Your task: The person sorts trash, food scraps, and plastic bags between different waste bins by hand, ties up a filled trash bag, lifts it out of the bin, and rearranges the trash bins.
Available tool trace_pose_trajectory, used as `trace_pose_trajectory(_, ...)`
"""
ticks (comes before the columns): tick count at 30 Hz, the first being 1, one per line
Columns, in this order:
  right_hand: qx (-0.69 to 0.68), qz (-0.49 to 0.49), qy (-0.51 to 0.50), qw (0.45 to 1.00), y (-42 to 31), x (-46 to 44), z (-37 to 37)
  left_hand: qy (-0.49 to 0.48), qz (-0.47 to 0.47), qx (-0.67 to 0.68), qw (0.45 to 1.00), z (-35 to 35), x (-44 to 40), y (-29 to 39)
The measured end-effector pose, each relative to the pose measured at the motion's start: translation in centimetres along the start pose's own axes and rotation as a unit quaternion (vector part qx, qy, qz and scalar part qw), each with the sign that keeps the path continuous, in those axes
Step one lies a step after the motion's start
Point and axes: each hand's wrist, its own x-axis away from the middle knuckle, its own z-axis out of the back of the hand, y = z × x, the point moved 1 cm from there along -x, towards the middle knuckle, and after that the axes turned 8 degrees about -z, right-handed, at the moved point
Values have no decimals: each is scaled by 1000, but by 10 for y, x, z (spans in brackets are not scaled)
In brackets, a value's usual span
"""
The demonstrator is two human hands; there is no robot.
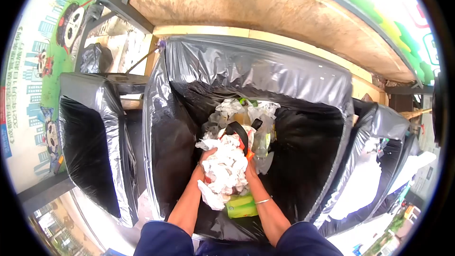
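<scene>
A bundle of crumpled white tissues (225, 166) is held between my two hands inside the large bin lined with a black bag (258, 66). My left hand (206, 159) grips its left side, fingers mostly hidden by the paper. On the opposite side my right hand (251, 168) presses against the bundle, close to an orange-red scrap. A black strap (243, 137) loops over the top of it. Under the bundle lies a green packet (241, 206). Clear plastic waste (268, 130) and more white paper (231, 107) sit beyond, deeper in the bin.
Another black-lined bin (90, 137) stands to the left. On the right, a further lined bin (379, 128) has white material (360, 185) in it. A wooden board (265, 7) in a grey frame slopes behind. A broom head (417, 113) shows at far right.
</scene>
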Motion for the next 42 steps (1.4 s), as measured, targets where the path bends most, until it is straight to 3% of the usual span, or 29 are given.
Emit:
trace_pose_trajectory(9, -72, 33, -10, 997, -73, 98, 20, -98, -97, -8, 990, -97, 81, 94)
trace_pose_trajectory(15, -50, 216, -54, 974, -144, 167, 40, -169, -182, -22, 968, -186, 169, 148)
trace_pose_trajectory(20, -81, 320, -34, 943, -197, 262, 128, -259, -234, -31, 937, -295, 253, 163)
trace_pose_trajectory(27, -161, 454, 52, 874, -197, 343, 319, -403, -211, -55, 889, -484, 299, 88)
trace_pose_trajectory(29, -170, 388, 59, 904, -173, 356, 381, -430, -173, -65, 884, -535, 286, 44)
trace_pose_trajectory(31, -256, 375, 71, 888, -149, 352, 425, -440, -140, -94, 882, -568, 271, -6)
trace_pose_trajectory(34, -185, 312, 131, 923, -100, 347, 487, -430, -116, -170, 879, -575, 240, -81)
trace_pose_trajectory(36, -107, 265, 226, 931, -68, 342, 509, -437, -157, -240, 853, -573, 203, -117)
trace_pose_trajectory(37, -85, 268, 231, 932, -49, 315, 519, -400, -274, -449, 751, -558, 158, -127)
trace_pose_trajectory(39, -21, 235, 257, 937, -43, 296, 529, -349, -434, -600, 575, -547, 120, -133)
trace_pose_trajectory(40, 21, 195, 278, 940, -49, 302, 527, -340, -469, -589, 564, -547, 124, -137)
trace_pose_trajectory(41, 42, 245, 313, 917, -30, 247, 527, -328, -503, -577, 553, -546, 127, -141)
trace_pose_trajectory(42, 84, 212, 301, 926, -29, 233, 528, -300, -522, -580, 549, -549, 134, -144)
